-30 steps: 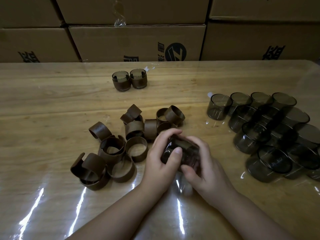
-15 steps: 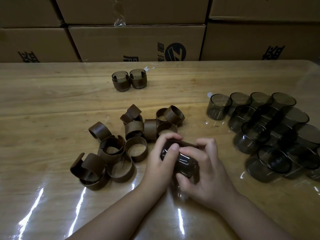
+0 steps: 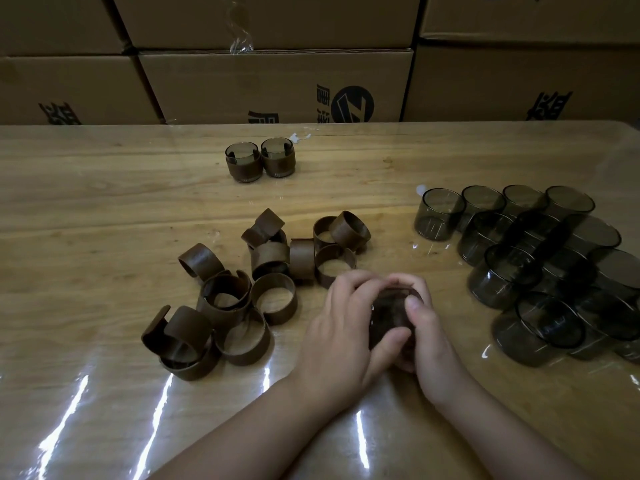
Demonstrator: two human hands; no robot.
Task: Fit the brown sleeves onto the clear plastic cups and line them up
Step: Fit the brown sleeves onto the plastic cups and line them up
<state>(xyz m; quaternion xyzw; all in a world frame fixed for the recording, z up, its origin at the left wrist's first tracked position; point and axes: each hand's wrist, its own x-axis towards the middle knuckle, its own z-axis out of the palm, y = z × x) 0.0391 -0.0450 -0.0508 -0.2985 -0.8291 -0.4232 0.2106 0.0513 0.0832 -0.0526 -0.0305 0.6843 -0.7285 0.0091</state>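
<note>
Cup in hand (image 3: 390, 315): dark, smoky plastic, held just above the table (image 3: 104, 202) at near centre, right of the loose sleeve pile. Whether a brown sleeve is already round it cannot be told; fingers cover most of it.

Left hand (image 3: 341, 336): fingers curled over the far rim, thumb pressed along the cup's near side. Right hand (image 3: 427, 336): fingers wrapped round the right and far side, thumb laid on top. Fingertips of both hands meet at the far edge.

Loose sleeves (image 3: 242, 296): brown open bands, scattered and overlapping, left of the hands, some upright, some tipped on edge.

Bare cups (image 3: 540, 268): a packed cluster at right, mouths up, touching one another.

Finished cups (image 3: 260, 161): two, sleeved, upright, side by side and touching, at far centre, well apart from everything else.

Table is pale wood under a glossy clear sheet with streaks of glare near. Cardboard boxes (image 3: 270, 84) stacked along the far edge, dark print on their faces.
</note>
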